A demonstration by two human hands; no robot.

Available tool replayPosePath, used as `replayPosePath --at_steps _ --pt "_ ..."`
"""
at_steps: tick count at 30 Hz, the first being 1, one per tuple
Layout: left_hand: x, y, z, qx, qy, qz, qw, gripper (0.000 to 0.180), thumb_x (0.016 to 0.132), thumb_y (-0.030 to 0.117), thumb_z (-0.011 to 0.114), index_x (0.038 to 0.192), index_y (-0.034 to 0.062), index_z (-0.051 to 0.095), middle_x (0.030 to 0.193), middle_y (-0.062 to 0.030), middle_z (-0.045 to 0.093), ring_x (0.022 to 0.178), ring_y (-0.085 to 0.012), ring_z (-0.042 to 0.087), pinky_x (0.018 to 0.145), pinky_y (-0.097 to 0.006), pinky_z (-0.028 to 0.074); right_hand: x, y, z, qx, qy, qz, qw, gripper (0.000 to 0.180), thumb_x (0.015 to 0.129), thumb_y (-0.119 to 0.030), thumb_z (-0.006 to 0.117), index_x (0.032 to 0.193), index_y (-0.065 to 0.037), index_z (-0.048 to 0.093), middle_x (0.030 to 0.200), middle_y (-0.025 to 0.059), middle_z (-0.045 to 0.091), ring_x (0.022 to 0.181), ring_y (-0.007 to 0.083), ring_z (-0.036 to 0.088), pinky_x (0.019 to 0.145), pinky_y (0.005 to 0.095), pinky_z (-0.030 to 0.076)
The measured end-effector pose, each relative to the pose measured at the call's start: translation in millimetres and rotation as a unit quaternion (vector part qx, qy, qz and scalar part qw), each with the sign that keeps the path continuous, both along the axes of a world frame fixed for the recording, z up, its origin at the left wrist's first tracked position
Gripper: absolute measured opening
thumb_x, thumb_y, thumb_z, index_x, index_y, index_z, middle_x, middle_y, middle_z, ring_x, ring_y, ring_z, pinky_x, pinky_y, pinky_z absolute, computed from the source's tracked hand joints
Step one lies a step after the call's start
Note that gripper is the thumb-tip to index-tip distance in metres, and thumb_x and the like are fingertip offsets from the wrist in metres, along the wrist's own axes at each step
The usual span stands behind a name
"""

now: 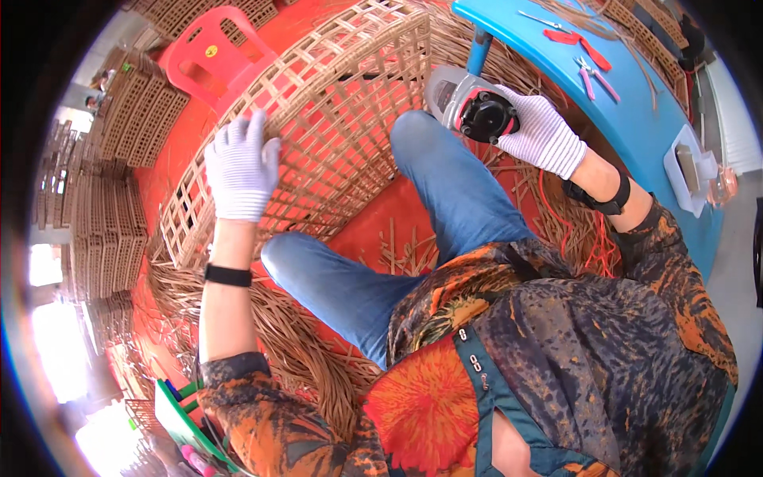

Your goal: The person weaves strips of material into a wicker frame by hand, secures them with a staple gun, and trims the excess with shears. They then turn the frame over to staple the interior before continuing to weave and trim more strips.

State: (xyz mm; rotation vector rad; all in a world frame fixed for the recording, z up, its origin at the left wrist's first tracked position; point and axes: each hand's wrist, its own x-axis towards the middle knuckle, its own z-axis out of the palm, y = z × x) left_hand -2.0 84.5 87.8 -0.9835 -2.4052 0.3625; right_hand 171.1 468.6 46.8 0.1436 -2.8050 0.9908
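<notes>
A large box-shaped basket frame (310,151) of woven tan strips lies tilted beyond my knees. My left hand (242,167), in a white striped glove, rests on its near-left upper edge with fingers stretched and thumb apart. My right hand (540,131), gloved the same way, is closed around an angle grinder (486,115) with a black head, red trim and a greyish disc area. The disc end is beside the right end of the basket frame and above my right knee; whether it touches the weave I cannot tell.
A blue table (636,119) at right holds purple-handled snippers (592,75), a red strap (580,48) and a white tray (687,171). A red plastic chair (214,56) stands beyond the basket. Loose strips (318,350) litter the red floor; woven panels (111,230) are stacked at left.
</notes>
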Motion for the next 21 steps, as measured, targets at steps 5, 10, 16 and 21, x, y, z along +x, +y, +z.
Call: replayPosePath --at_steps 5,10,16,21 --pt "-19 58 -27 0.051 -0.006 -0.062 0.997 0.049 0.083 0.029 0.071 0.127 0.0099 0.061 0.116 -0.0120 0.062 0.104 -0.0307 0.060 0.089 -0.046 0.046 8 4 -6 -0.027 0.026 -0.015 0.999 0.053 0.083 -0.025 0.074 0.131 -0.008 0.058 0.094 0.0238 0.069 0.088 0.0396 0.069 0.077 0.0413 0.057" --pt "-24 91 -21 0.007 -0.006 -0.013 1.000 0.038 0.084 0.031 0.070 0.113 0.0081 0.064 0.104 -0.0127 0.063 0.095 -0.0321 0.063 0.080 -0.046 0.050 20 12 -27 -0.020 0.000 -0.052 0.998 0.049 0.085 -0.027 0.074 0.127 -0.008 0.059 0.092 0.0226 0.069 0.086 0.0391 0.069 0.075 0.0413 0.057" --pt "-30 105 -12 -0.053 0.006 -0.016 0.998 0.029 0.088 0.031 0.064 0.102 0.0050 0.063 0.097 -0.0156 0.064 0.081 -0.0325 0.068 0.070 -0.047 0.056 31 11 -36 -0.011 -0.035 -0.069 0.997 0.043 0.086 -0.027 0.072 0.122 -0.008 0.060 0.089 0.0214 0.069 0.082 0.0412 0.068 0.073 0.0440 0.056" --pt "-39 93 4 -0.097 -0.010 0.003 0.995 0.025 0.091 0.027 0.059 0.098 0.0032 0.061 0.090 -0.0168 0.064 0.074 -0.0337 0.069 0.065 -0.046 0.057 23 8 -56 -0.016 -0.005 -0.057 0.998 0.038 0.087 -0.026 0.069 0.119 -0.008 0.060 0.087 0.0210 0.069 0.082 0.0414 0.067 0.073 0.0445 0.057"
